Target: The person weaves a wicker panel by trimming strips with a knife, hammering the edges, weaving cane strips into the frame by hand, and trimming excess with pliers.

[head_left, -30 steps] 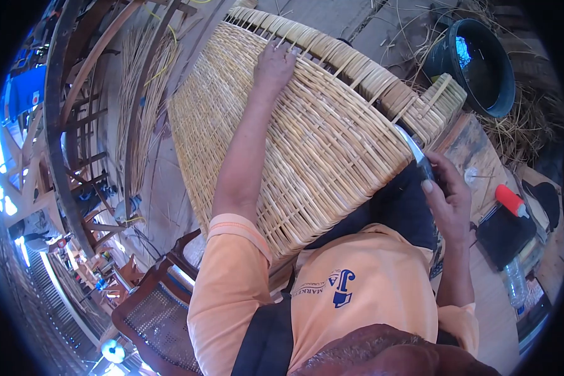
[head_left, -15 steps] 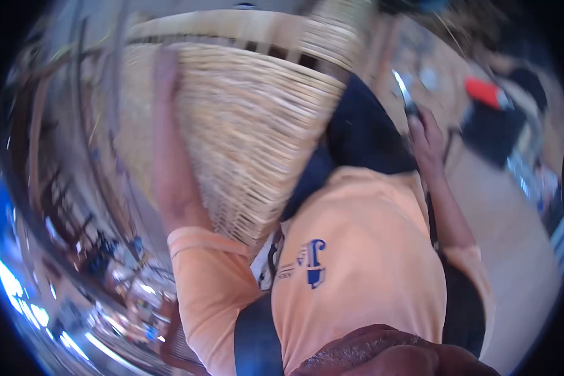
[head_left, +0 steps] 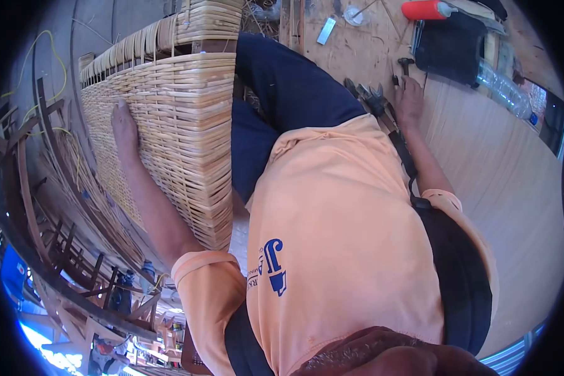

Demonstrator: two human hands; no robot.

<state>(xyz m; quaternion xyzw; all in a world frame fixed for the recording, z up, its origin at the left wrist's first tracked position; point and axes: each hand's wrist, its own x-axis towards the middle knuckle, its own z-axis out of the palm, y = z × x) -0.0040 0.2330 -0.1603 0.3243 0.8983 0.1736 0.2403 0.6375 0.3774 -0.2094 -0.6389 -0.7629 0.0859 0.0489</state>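
A large woven wicker piece, with wrapped strands along its frame, stands tilted beside my legs. My left hand lies against its woven side, appearing flat, though the fingers show only partly. Over on the wooden board, my right hand is closed around the handle of a small hammer, whose head shows past the fingers. Right beside those fingers is a dark tool handle. A pair of pliers lies to the left of the hand, close to my hip.
On the wooden board are a red bottle, a black pouch, a clear plastic bottle and a small pale block. Wooden frames and loose strips crowd the floor at left, with a yellow cord.
My right hand, which held up a knife, is now down among the tools with the knife no longer raised. The woven piece has shifted left in view; my left hand still touches it.
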